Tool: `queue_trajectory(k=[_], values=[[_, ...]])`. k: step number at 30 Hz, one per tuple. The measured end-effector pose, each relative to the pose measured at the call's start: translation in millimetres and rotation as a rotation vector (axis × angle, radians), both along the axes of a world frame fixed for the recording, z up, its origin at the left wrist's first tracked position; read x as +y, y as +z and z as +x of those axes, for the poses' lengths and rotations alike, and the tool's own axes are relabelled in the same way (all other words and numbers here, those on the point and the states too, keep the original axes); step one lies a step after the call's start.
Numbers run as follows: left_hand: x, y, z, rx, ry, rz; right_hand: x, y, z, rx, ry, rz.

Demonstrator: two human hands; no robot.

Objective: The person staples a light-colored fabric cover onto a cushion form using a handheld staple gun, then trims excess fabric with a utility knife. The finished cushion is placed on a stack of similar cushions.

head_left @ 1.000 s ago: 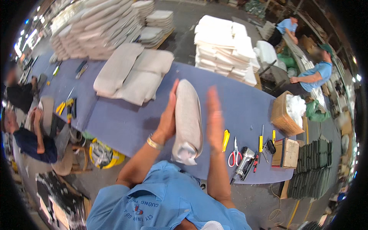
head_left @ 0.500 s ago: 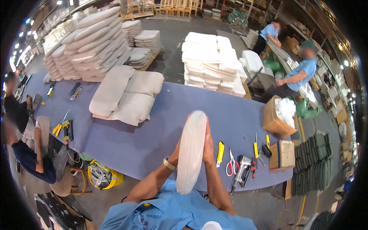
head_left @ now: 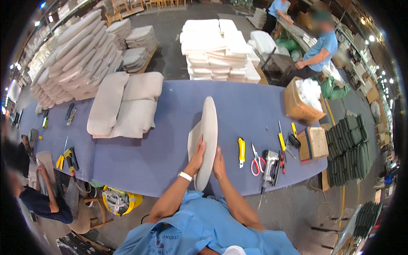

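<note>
A pale beige padded seat cushion stands on edge above the near side of the blue-grey table, turned so its narrow side faces me. My left hand presses its fingers along the cushion's left face. Against the right face, lower down, is my right hand, so the cushion is held between both hands. The right fingertips are partly hidden by its edge. Nearest to my right hand lie a yellow utility knife and red-handled scissors. Flat beige cushion pieces lie on the table to the left.
Beside the scissors lie a staple gun and screwdrivers. Boxes stand at the table's right end. Another nail gun is at left, above a yellow bucket. Tall cushion stacks rise beyond; co-workers stand right and sit left.
The cushion has been turned and lowered towards the table, now showing part of its left face. My hands have slid closer to its near end. The view has shifted a little.
</note>
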State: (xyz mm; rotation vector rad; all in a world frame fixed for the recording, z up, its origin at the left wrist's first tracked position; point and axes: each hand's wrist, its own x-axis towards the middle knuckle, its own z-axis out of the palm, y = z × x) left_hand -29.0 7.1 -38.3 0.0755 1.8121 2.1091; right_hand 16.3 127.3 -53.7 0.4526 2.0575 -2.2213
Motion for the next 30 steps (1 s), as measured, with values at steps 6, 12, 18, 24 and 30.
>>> queue_trajectory(k=[6, 12, 18, 24, 30], values=[[-3, 33, 12, 0.030, -0.057, -0.104, 0, 22, -11, 0.290, 0.023, 0.106], [15, 24, -18, 0.243, -0.013, -0.274, 9, 44, -44, 0.387, 0.114, 0.325], [25, 21, -70, 0.318, -0.021, -0.270, 3, 42, -64, 0.380, 0.132, 0.416], [23, 4, -69, 0.149, 0.013, -0.063, -1, 45, -59, 0.352, 0.148, 0.483], [18, -37, -82, -0.189, 0.093, 0.118, -10, 36, -65, 0.449, 0.181, 0.440]])
